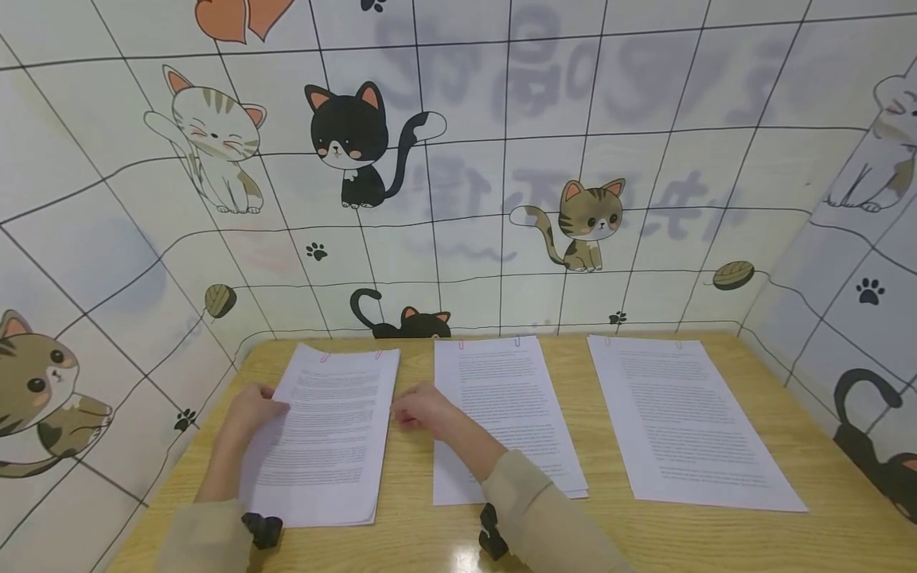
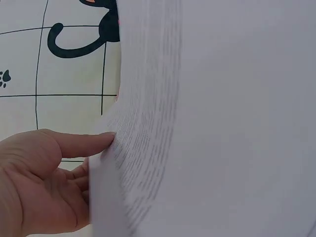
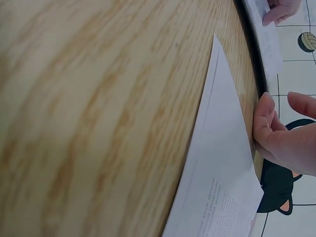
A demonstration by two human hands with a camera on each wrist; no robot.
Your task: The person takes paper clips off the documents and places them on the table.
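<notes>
My left hand (image 1: 251, 410) grips the left edge of the leftmost stack of printed sheets (image 1: 322, 430), thumb on top. In the left wrist view the sheets (image 2: 148, 108) curve away from the thumb, and the other fingers are partly hidden behind the paper. Two reddish paper clips (image 1: 325, 358) sit on the stack's top edge. My right hand (image 1: 423, 407) is between this stack and the middle one, close to the left stack's right edge. Its fingers are loosely bent with the thumb apart, and nothing is held, as the right wrist view shows.
The middle stack of printed sheets (image 1: 501, 430) lies under my right forearm, with two clips along its top. Farther right lies another clipped stack (image 1: 688, 422). All three are on a wooden table (image 1: 423, 541), enclosed by walls (image 1: 466, 263) with cat drawings behind and at both sides.
</notes>
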